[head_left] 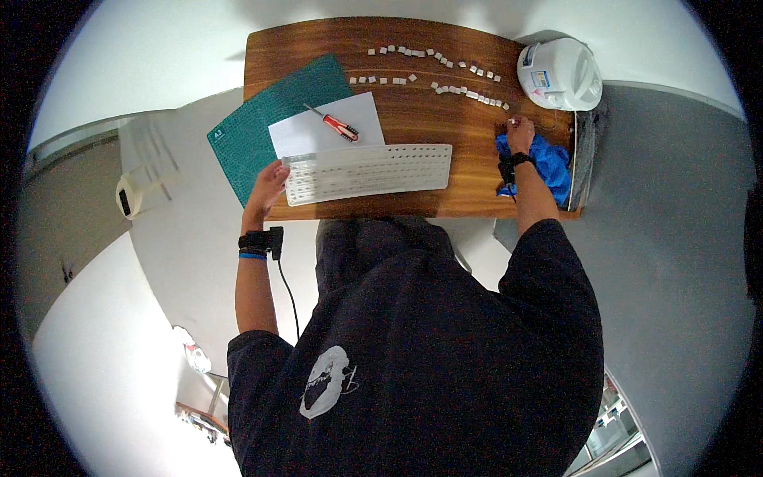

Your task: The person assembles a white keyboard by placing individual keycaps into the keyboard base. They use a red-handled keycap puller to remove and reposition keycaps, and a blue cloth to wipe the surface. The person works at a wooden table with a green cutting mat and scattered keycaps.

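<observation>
A white keyboard [367, 176] with many of its keycaps off lies near the table's front edge. My left hand [270, 187] is closed around its left end. At the right side, my right hand [520, 133] has its fingers pinched on a small white keycap, just past the near end of the lower row of loose keycaps [473, 95]. A second row of keycaps [413, 52] runs farther back. Beneath my right wrist is a crumpled blue cloth [550, 168].
Behind the keyboard, a red-handled screwdriver [342, 127] rests on white paper [294, 137], which overlaps a green cutting mat [262, 119]. A white bucket-like container [560, 74] stands at the back right corner of the brown wooden table [310, 36].
</observation>
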Demonstrator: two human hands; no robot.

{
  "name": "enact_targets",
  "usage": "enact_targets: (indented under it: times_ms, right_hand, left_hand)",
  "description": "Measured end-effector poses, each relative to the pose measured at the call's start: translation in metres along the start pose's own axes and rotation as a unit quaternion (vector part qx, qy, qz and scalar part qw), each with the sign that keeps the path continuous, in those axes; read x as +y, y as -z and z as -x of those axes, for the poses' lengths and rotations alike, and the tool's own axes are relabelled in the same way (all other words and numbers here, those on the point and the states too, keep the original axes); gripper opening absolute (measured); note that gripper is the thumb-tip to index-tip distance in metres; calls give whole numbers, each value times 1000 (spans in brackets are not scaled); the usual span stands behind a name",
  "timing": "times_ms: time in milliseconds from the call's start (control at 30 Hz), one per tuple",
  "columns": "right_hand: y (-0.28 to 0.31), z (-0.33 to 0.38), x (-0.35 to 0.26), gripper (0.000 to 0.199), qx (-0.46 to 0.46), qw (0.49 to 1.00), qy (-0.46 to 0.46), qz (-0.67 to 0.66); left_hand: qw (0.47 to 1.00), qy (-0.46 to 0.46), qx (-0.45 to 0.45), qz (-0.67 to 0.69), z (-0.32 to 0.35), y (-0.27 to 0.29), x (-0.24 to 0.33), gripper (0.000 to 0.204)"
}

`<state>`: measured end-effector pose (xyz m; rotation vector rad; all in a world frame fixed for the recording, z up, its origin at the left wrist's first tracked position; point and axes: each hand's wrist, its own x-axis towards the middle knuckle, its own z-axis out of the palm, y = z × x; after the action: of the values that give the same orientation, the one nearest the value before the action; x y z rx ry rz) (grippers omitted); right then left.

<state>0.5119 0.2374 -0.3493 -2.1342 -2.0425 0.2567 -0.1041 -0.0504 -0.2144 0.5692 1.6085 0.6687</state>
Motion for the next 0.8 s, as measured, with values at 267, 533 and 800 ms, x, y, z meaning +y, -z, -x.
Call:
enact_targets:
  times_ms: [267,533,800]
  right_hand:
    - [-32,-35,20,25,35,999,15,-1]
    - [-1,-30,-8,36,79,989,125,0]
    - [46,30,-180,35,-191,945,115,-240]
  left_hand:
    - [999,0,32,-7,2,-22,25,47]
    - [1000,-15,-11,-6,-3,-40,67,42]
    - [997,33,-64,-3,-13,-17,52,53]
